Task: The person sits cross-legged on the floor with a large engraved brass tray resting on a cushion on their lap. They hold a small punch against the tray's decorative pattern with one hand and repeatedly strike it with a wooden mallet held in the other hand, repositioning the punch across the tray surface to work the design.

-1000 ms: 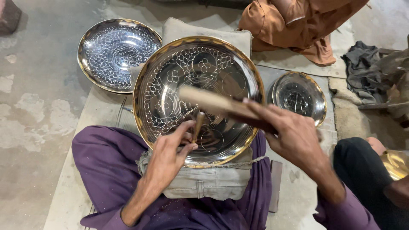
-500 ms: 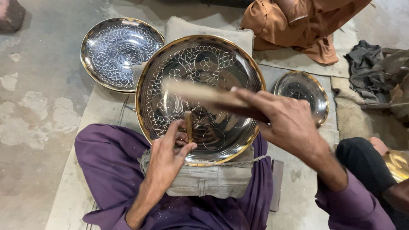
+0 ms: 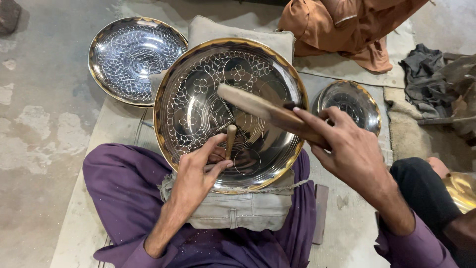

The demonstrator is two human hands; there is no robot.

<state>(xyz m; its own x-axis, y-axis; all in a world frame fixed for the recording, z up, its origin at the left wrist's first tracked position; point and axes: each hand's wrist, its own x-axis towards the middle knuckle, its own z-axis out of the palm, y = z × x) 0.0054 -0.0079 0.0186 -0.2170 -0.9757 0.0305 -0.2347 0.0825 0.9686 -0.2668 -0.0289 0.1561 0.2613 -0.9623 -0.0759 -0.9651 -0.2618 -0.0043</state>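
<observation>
While the left hand (image 3: 198, 181) is pinching a short wooden-topped punch (image 3: 230, 140) just below the frame's centre, the tool is standing nearly upright, its tip resting on the engraved floor of the large gold-rimmed metal dish (image 3: 188, 69); the right hand (image 3: 349, 149), at centre right, is gripping a wooden mallet (image 3: 258, 106) whose long axis is slanting up-left across the dish. The mallet's head is hovering just above and right of the punch's top, apart from it; both hands are clenched around their tools.
</observation>
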